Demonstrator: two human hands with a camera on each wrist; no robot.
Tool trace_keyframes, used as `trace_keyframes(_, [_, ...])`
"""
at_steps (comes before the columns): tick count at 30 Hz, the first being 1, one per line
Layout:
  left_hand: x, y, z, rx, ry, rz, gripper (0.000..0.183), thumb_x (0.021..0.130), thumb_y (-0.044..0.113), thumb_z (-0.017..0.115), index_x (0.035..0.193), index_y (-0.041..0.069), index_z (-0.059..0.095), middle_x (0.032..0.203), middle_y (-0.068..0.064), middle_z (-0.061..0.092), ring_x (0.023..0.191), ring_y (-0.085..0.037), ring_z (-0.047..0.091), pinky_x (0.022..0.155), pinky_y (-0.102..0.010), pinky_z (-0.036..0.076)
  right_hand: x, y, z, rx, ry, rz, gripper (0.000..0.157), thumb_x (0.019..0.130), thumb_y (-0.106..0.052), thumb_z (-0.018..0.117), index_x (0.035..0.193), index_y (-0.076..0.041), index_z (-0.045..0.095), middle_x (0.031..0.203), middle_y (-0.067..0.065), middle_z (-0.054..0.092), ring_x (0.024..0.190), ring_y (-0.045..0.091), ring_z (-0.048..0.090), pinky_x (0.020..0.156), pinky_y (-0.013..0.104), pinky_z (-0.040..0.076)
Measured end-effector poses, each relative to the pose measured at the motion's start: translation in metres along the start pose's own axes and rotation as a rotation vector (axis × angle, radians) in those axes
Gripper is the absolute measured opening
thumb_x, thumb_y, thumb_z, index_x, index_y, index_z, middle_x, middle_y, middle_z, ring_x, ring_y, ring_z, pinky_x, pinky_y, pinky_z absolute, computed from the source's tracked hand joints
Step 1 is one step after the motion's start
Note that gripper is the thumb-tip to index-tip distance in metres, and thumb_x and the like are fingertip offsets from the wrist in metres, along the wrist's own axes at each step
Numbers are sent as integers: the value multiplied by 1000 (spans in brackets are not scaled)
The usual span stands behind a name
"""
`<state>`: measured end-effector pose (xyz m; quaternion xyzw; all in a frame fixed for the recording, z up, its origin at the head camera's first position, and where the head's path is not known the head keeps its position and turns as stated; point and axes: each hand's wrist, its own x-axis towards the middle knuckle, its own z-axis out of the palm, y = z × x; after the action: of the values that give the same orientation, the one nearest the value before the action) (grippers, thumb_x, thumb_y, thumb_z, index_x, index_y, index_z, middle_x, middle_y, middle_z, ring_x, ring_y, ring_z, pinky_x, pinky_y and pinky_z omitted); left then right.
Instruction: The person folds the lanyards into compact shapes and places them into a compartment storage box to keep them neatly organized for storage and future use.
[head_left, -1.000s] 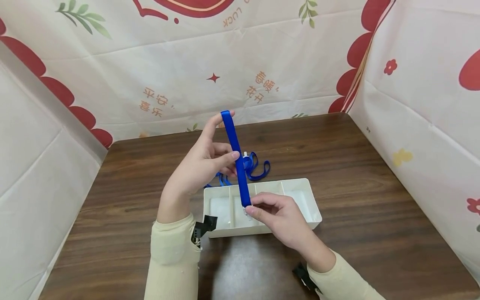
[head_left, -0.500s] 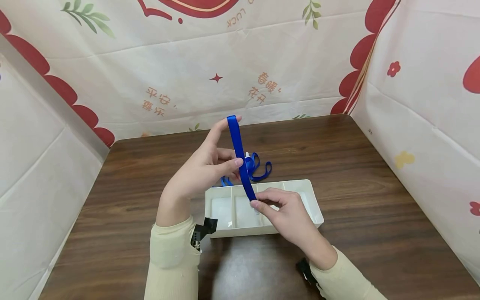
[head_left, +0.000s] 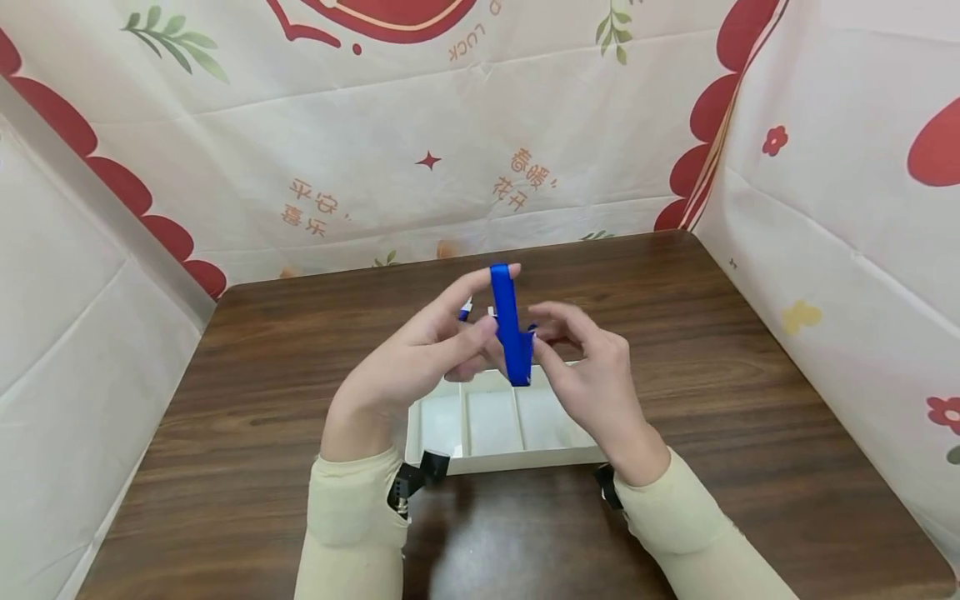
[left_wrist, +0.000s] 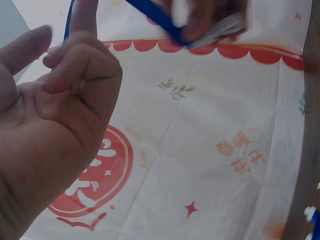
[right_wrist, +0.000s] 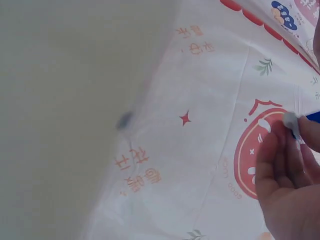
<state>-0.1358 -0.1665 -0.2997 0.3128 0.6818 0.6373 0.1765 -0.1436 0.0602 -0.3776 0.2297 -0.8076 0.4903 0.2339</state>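
Observation:
A flat blue lanyard stands folded in a long loop between my two hands above the tray. My left hand has the loop over its raised index fingertip, with the thumb pressed against the strap and the other fingers curled behind. On the right, my right hand pinches the lanyard's end between thumb and fingers, close to the strap's lower bend. In the right wrist view a small whitish fitting shows at the fingertips of that hand. Motion blurs the right hand in the left wrist view.
Below the hands lies a white tray with several compartments. Behind the left hand a blue-and-white piece shows on the brown wooden table; the hands hide most of what lies there. Printed cloth hangs behind the table.
The right hand has moved up and away from me, bringing the lower end of the lanyard up into a fold. My left hand has shifted slightly right and down, its index finger still in the loop.

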Motion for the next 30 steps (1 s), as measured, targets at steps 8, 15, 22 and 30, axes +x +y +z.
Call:
trace_keyframes(8, [9,-25,4,-158,-72,-131,92,93,86,25,167,31,25,96,-1,82,53,-17,38,55,-24,27,5,-4,8,130,205,-190,52,83,16,80,131,1,68,96,18,81,82,21,80,90,17,60])
trace_keyframes(15, [15,-29,7,-260,-86,-150,97,93,87,18,168,25,24,93,1,82,49,-13,39,53,-22,28,6,-8,9,189,236,-227,39,83,17,79,120,2,78,96,19,81,87,6,77,82,17,61])
trace_keyframes(22, [13,-27,5,-251,-52,-161,94,100,81,19,167,16,30,93,3,81,52,-11,38,54,-22,27,7,-7,6,155,254,-246,27,87,16,76,108,0,83,89,15,80,79,6,73,72,13,57])
trace_keyframes(30, [5,-19,7,-237,125,-92,50,116,38,38,152,6,51,97,1,79,62,-13,48,58,-23,31,9,2,2,15,217,-130,20,91,9,77,108,1,82,97,16,80,87,25,75,79,11,54])
